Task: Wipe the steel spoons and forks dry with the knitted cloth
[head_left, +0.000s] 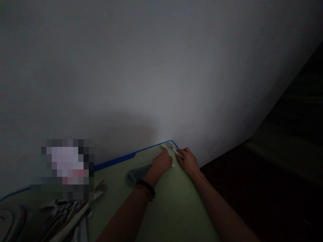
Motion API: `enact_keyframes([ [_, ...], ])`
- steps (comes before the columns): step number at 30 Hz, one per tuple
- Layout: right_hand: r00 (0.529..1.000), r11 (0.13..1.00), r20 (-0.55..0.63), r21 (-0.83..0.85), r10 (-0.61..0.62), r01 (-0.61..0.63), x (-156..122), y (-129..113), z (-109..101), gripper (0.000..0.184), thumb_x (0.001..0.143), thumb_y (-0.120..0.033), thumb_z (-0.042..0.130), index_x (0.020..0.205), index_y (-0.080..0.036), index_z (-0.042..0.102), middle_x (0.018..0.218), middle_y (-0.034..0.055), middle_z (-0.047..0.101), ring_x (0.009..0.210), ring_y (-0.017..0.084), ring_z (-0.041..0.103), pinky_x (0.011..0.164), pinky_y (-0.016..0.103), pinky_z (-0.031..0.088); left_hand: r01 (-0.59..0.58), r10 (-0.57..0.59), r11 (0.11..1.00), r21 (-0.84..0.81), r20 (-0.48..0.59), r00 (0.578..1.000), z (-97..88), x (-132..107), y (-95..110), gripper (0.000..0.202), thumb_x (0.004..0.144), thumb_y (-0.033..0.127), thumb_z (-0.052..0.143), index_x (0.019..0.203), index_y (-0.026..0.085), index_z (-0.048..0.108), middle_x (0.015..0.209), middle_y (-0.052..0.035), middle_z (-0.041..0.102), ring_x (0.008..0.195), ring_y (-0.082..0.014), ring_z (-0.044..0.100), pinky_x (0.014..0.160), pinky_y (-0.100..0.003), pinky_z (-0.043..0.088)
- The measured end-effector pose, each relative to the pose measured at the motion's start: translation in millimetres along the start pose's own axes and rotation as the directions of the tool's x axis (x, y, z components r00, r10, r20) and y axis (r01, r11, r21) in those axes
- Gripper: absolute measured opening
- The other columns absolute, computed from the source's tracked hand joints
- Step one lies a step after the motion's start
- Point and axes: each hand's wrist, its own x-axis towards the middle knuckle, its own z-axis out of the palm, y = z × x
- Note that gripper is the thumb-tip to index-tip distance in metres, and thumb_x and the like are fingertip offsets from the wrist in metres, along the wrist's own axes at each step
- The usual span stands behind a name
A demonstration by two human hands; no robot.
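Observation:
Both my hands reach to the far right corner of a pale green table (174, 208) with a blue edge. My left hand (162, 162), a dark bead bracelet on its wrist, is closed around a white-handled fork (163, 148) whose tines point toward the corner. My right hand (188, 161) is closed on a second white-handled fork (174, 149) lying beside the first, close to the corner. A dark greyish cloth-like thing (136, 174) lies just left of my left wrist. The picture is dim, so fine detail is hard to read.
A pile of cutlery with white handles (73, 215) lies at the lower left, next to a round white object (10, 222). A blurred patch sits above it. A plain grey wall rises behind the table. Dark floor and a step lie to the right.

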Motion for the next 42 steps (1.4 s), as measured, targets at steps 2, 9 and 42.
enact_keyframes([
  [2, 1.0, 1.0, -0.001, 0.025, 0.002, -0.002, 1.2, 2.2, 1.3, 0.034, 0.085, -0.03, 0.046, 0.115, -0.02, 0.058, 0.099, 0.0077, 0.056, 0.087, 0.017, 0.058, 0.079, 0.025, 0.042, -0.031, 0.031, 0.999, -0.009, -0.013, 0.999, 0.2, 0.9, -3.9, 0.031, 0.088, 0.028, 0.053, 0.116, 0.015, 0.05, 0.115, -0.0086, 0.056, 0.095, -0.0207, 0.059, 0.079, -0.041, 0.05],
  [9, 0.999, 0.997, -0.027, 0.078, 0.023, -0.021, 2.1, 2.4, 0.3, 0.032, 0.084, -0.03, 0.047, 0.111, -0.017, 0.06, 0.094, 0.0077, 0.053, 0.083, 0.017, 0.058, 0.078, 0.025, 0.043, -0.073, 0.095, 0.991, 0.109, -0.218, 0.971, 2.4, -12.1, -12.7, 0.033, 0.088, 0.029, 0.052, 0.118, 0.016, 0.05, 0.118, -0.0092, 0.054, 0.1, -0.0224, 0.056, 0.083, -0.043, 0.048],
  [42, 0.979, 0.973, -0.197, 0.23, 0.051, -0.005, 18.6, 19.9, 15.8, 0.021, 0.083, -0.025, 0.05, 0.091, -0.015, 0.066, 0.086, 0.0094, 0.066, 0.075, 0.018, 0.06, 0.074, 0.029, 0.047, -0.301, 0.341, 0.936, 0.184, -0.26, 0.903, 41.8, 43.8, -23.1, 0.074, 0.087, 0.059, 0.026, 0.137, 0.005, 0.026, 0.145, -0.0185, 0.028, 0.135, -0.025, 0.022, 0.109, -0.039, 0.019],
])
